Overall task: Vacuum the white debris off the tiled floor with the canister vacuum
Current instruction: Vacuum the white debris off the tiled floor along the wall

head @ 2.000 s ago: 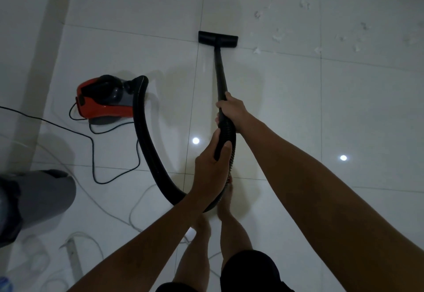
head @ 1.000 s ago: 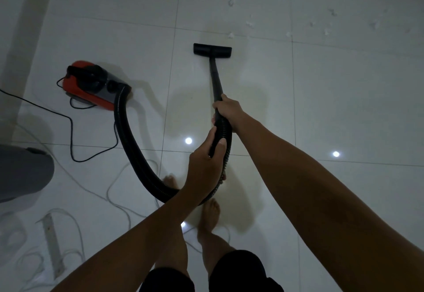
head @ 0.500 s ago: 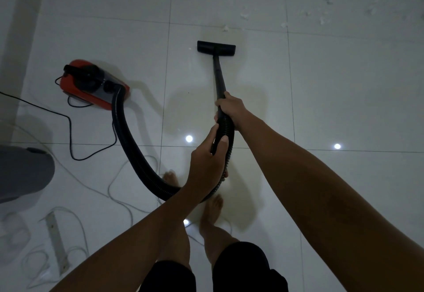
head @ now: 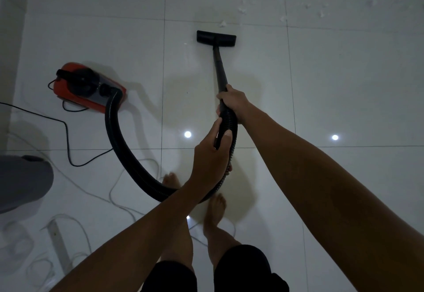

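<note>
Right hand (head: 231, 103) grips wand (head: 219, 71) ahead of left hand (head: 212, 154), which wraps hose (head: 119, 140); wand long axis runs straight away from hands to nozzle (head: 216, 38); white debris (head: 222, 24) just beyond nozzle, rightward; canister (head: 88, 87) left of wand.

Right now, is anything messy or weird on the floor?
Yes. White debris lies scattered on the tiles beyond the black floor nozzle, not yet sucked up. Loose white cords and a black power cable sprawl by the red canister vacuum, close to the bare feet, a likely trip risk.
</note>
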